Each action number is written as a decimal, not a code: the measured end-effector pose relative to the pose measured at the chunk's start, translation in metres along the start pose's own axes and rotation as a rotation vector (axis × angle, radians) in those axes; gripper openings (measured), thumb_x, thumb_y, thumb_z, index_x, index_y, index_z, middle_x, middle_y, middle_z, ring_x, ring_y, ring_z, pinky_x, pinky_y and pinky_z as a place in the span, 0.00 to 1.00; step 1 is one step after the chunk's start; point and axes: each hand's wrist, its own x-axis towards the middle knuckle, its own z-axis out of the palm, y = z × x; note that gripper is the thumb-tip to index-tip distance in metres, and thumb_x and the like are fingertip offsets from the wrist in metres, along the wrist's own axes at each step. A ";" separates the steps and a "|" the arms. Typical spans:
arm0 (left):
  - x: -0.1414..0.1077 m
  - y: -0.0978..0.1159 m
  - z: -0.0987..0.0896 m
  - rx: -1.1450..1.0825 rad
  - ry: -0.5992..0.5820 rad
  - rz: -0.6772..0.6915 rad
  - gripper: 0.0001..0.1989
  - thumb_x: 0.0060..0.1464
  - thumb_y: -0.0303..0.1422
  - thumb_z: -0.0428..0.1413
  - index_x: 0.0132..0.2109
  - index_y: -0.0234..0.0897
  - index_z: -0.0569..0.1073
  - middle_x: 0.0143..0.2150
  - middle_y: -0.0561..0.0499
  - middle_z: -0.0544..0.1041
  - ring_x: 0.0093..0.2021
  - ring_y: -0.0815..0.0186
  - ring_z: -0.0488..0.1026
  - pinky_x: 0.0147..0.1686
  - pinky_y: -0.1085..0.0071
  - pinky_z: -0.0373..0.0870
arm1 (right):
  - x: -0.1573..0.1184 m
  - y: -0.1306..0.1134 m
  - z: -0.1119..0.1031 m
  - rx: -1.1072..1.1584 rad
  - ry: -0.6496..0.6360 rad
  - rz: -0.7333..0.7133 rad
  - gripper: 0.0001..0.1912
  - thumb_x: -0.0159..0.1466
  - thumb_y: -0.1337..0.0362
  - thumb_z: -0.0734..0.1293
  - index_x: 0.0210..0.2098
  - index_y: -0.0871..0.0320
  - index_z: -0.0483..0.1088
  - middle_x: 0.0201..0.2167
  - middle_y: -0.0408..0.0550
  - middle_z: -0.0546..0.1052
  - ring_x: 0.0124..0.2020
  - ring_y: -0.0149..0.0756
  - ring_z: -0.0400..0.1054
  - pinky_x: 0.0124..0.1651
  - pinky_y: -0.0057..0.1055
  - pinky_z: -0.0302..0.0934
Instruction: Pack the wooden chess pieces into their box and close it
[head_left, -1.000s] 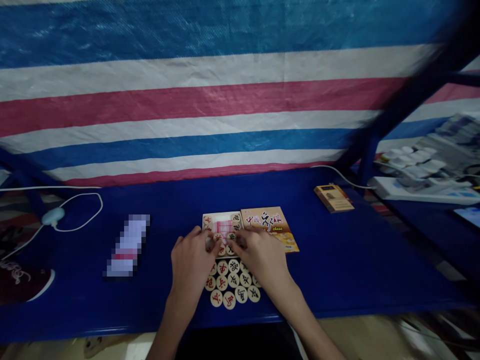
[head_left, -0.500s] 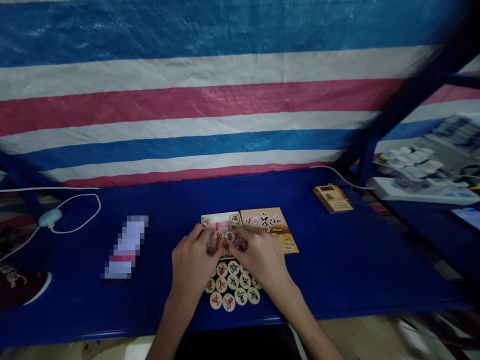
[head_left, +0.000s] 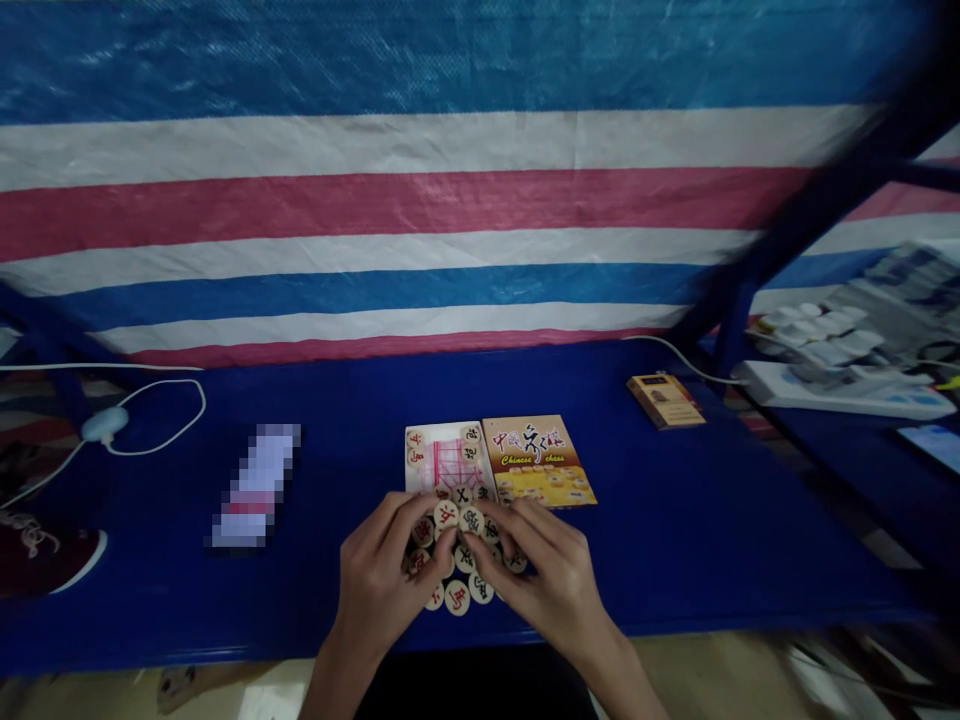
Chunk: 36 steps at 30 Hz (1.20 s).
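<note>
Between the thumb and fingers of my left hand [head_left: 386, 560] is a round xiangqi piece with a red character [head_left: 445, 514]. My right hand [head_left: 544, 565] pinches a xiangqi piece with a black character [head_left: 471, 520], side by side with the red one. Both are held above several loose xiangqi pieces [head_left: 457, 597] lying on the blue table, partly covered by my fingers. Just beyond my hands stands an open white box tray [head_left: 411, 481], with pieces along its sides and a red-lined sheet in it. Its brown and yellow lid [head_left: 536, 455] lies against the tray's right side.
A phone with a blurred screen [head_left: 255, 487] lies to the left, near a white cable with a round blue plug [head_left: 105, 424]. A yellow-brown small box [head_left: 666, 401] sits at the back right. Farther right is a power strip [head_left: 847, 390]. A dark red shoe [head_left: 52, 560] shows at left.
Both hands have come back from over the tray toward me, to above the loose pieces, each still holding a piece. More of the tray's inside and the lid is uncovered.
</note>
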 end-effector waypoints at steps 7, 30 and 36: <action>-0.018 -0.002 -0.002 -0.021 0.055 0.030 0.15 0.59 0.27 0.63 0.52 0.38 0.74 0.43 0.49 0.78 0.41 0.68 0.78 0.40 0.73 0.77 | -0.014 0.007 0.004 0.095 -0.023 0.001 0.23 0.65 0.69 0.71 0.58 0.51 0.70 0.25 0.40 0.70 0.26 0.32 0.64 0.32 0.34 0.64; -0.049 -0.005 -0.015 0.109 -0.080 0.100 0.15 0.62 0.27 0.60 0.55 0.41 0.75 0.43 0.51 0.82 0.41 0.66 0.80 0.42 0.67 0.79 | -0.047 0.003 -0.006 -0.035 -0.174 -0.025 0.27 0.67 0.70 0.68 0.65 0.52 0.65 0.42 0.48 0.80 0.39 0.37 0.74 0.44 0.37 0.72; -0.048 -0.006 -0.015 0.090 -0.077 0.114 0.13 0.63 0.26 0.59 0.54 0.43 0.76 0.44 0.52 0.83 0.42 0.66 0.81 0.43 0.66 0.79 | -0.043 -0.001 -0.005 0.003 -0.188 -0.028 0.29 0.69 0.72 0.64 0.68 0.52 0.61 0.44 0.48 0.81 0.42 0.37 0.76 0.47 0.37 0.73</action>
